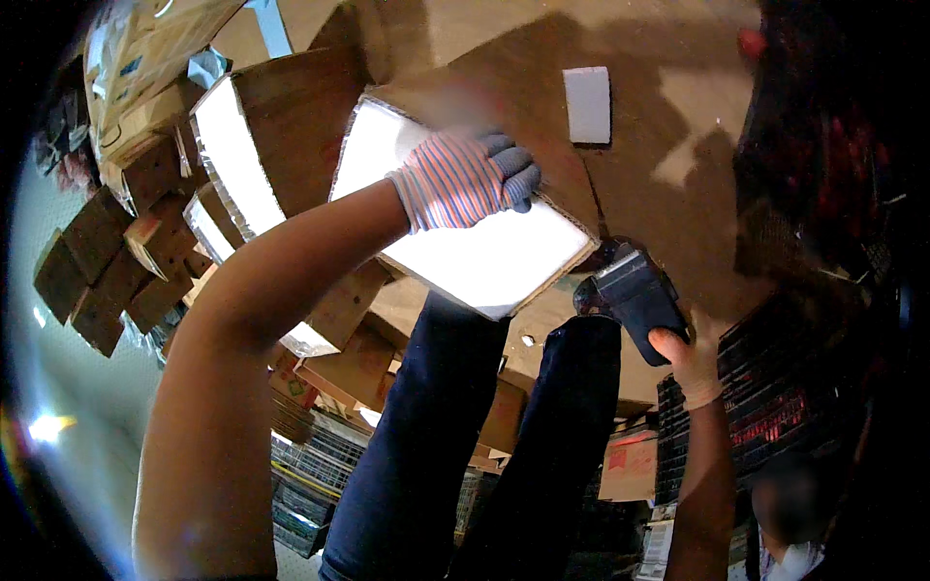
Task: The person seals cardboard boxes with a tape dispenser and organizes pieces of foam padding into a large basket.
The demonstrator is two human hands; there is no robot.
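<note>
My left hand (472,178), in a glove with orange and blue stripes and grey fingers, lies across the upper edge of a cardboard box (479,250) with a bright white face. Its fingers are curled over that edge; their tips are partly hidden. The box is tilted in front of my legs. Lower right, my right hand (686,356), in a pale orange glove, grips the end of a black handheld device (643,301) with a grey front part. The device's exact kind cannot be told. It stands out to the right of the box, above my shoe.
Another cardboard box with a white side (240,156) stands to the left, near stacked brown cartons (116,254). A small white rectangular piece (588,105) lies on brown cardboard beyond. Dark crates (763,407) stand on the right, and another person (788,508) is at lower right.
</note>
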